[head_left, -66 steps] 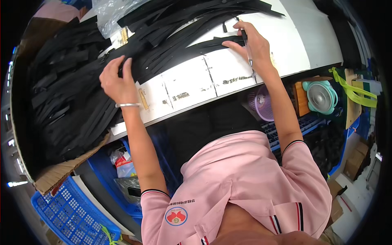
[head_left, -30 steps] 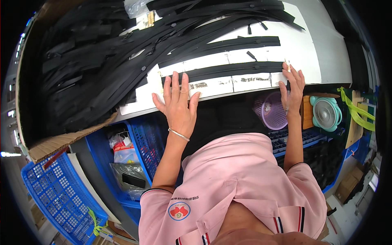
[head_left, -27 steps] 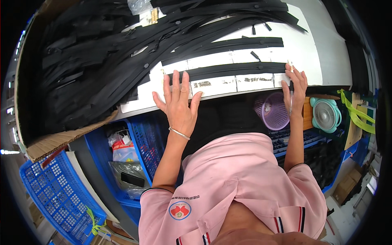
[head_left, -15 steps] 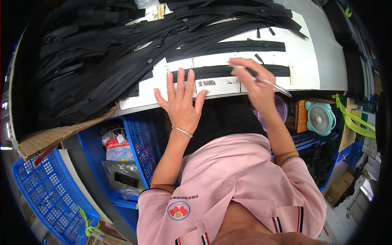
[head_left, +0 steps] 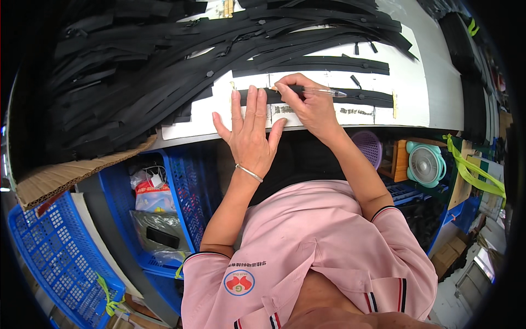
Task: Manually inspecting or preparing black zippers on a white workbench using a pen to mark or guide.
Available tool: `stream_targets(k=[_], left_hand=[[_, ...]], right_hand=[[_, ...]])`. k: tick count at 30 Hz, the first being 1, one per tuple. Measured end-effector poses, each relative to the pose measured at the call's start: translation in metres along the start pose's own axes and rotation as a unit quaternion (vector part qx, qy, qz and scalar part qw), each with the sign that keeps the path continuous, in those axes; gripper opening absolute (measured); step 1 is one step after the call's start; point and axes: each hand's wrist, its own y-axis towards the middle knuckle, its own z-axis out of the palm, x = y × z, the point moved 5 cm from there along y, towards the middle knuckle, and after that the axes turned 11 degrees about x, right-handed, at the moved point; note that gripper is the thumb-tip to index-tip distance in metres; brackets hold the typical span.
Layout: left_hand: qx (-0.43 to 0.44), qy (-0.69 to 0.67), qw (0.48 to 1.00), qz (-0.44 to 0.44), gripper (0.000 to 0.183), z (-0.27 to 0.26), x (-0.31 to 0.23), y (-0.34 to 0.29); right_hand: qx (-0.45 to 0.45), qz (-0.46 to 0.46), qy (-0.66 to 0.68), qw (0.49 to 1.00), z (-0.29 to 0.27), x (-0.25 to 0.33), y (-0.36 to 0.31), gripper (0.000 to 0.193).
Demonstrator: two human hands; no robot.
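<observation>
A black zipper strip (head_left: 375,99) lies straight across a marked white board (head_left: 200,125), between small yellowish pieces at its ends. My left hand (head_left: 251,134) rests flat with fingers spread on the strip's left part. In my right hand (head_left: 318,114) is a pen (head_left: 326,91) with a black grip and clear barrel. Its tip is at the strip's upper edge, just right of my left fingers. Behind this strip lies a second black zipper strip (head_left: 339,64), with a loose black zipper pull (head_left: 355,82) between the two.
A large heap of black zipper strips (head_left: 126,77) covers the table's left and back. A cardboard flap (head_left: 82,172) edges the table at left. Below are blue baskets (head_left: 68,257), a purple basket (head_left: 367,147) and a small turquoise fan (head_left: 426,164).
My right hand has moved left and down onto the strip, bringing the pen tip to it beside my left fingers. My left hand stays on the strip's left part.
</observation>
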Motion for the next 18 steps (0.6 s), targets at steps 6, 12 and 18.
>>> stream_targets(k=[6,12,18], left_hand=[[0.001,-0.002,1.000,0.003,0.069,-0.0002,-0.0008,0.0003],[0.000,-0.003,1.000,0.004,0.066,-0.0003,-0.0008,0.0002],[0.003,0.001,1.000,0.001,0.066,0.0006,-0.0006,-0.0001]], right_hand=[[-0.011,-0.048,-0.034,0.998,0.0013,0.0039,0.0002,0.015],[0.032,-0.112,-0.092,0.989,0.0004,0.0063,-0.0033,0.014],[0.057,-0.123,-0.111,0.984,0.0048,0.0007,-0.0014,0.015]])
